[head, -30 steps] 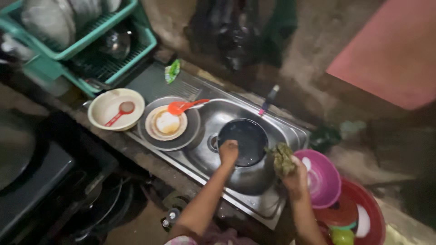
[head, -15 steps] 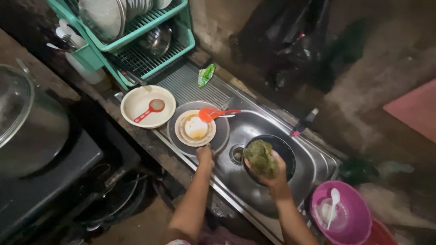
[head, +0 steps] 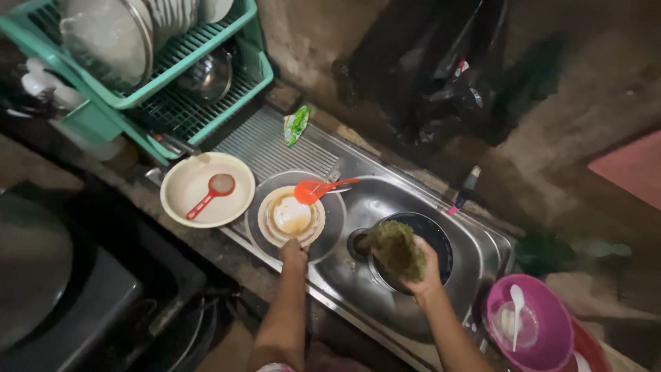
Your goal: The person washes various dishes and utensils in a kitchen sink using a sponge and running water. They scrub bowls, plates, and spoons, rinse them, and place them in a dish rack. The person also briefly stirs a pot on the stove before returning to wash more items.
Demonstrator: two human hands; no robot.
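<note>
Green scrubber [head: 398, 249], two red spoons [head: 318, 189], one sink [head: 482, 241]

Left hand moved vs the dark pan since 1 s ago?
Yes. The left hand left the dark pan in the sink and now touches the small plate on the drainboard.

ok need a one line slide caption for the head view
Left hand reaches the stacked dirty plates beside the steel sink; right hand holds a green scrubber.

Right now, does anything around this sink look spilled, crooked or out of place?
Mostly ordinary washing-up. The small beige plate holds a brownish puddle, and the orange plastic spoon lies slanted across the grey plate's rim, overhanging the steel sink basin. Nothing looks broken.
</note>
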